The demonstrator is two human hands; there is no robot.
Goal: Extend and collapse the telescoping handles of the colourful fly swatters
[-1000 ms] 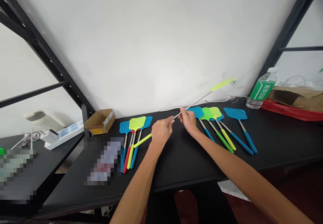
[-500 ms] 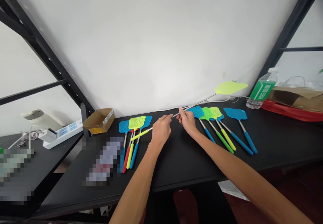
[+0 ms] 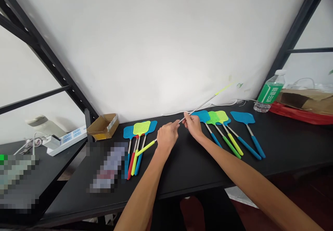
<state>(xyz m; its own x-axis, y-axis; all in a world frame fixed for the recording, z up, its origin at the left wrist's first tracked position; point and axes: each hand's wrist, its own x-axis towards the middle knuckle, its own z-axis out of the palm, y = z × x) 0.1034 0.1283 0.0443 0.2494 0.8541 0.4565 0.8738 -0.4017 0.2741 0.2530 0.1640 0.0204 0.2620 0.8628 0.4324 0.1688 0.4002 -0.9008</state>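
Both my hands grip the thin metal rod of a yellow-green fly swatter (image 3: pixel 205 102), held slanting up to the right above the table. My left hand (image 3: pixel 168 134) is closed around the rod near its yellow handle, and my right hand (image 3: pixel 191 124) pinches it further up. The swatter's head shows edge-on as a narrow yellow line. To the left of my hands lie several fly swatters in a group, a yellow one (image 3: pixel 142 128) on top of blue and red ones. More swatters, blue and green, lie on the right, with a blue swatter (image 3: pixel 243 117) at the far end.
On the black table (image 3: pixel 187 165) stand a small open cardboard box (image 3: pixel 102 128) at the left and a plastic bottle (image 3: pixel 270 90) at the back right. A power strip (image 3: pixel 69 141) lies further left. A red bag with brown cardboard (image 3: pixel 307 101) sits at the right edge.
The held swatter has been turned about its rod, so its head went from showing its flat face to edge-on. Its handle end tips slightly lower; my hands stay nearly in place.
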